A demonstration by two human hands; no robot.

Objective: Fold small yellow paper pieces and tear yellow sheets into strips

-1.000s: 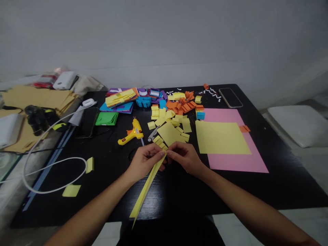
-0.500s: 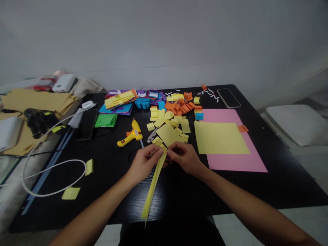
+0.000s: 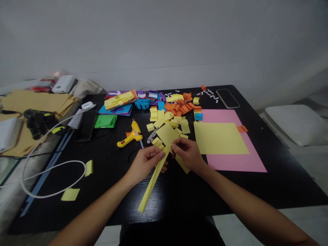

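My left hand point(image 3: 147, 162) pinches a long, narrow strip of yellow paper point(image 3: 152, 186) between thumb and fingers. The strip slants down toward the table's front edge. At its upper end, my right hand point(image 3: 188, 152) has thumb and fingertips closed; the strip's tip seems to be between them. Just beyond both hands lies a larger yellow paper piece point(image 3: 166, 131), partly covered by them. Small folded yellow paper pieces point(image 3: 157, 141) rest beside it, near scissors point(image 3: 153, 135). To the left, a yellow glue gun point(image 3: 132, 135) lies on its side.
Orange folded paper pieces point(image 3: 179, 107) are heaped at the back. A yellow sheet point(image 3: 220, 138) overlaps a pink sheet point(image 3: 235, 162) on the right, with a phone point(image 3: 227, 98) behind. Stacked coloured paper point(image 3: 120, 100), a green paper stack point(image 3: 106, 121) and a looped white cable point(image 3: 51, 167) occupy the left.
The yellow strip has turned, so its broad face shows and its lower end sits slightly higher. My right hand has shifted a little right, with yellow paper now showing beneath it.
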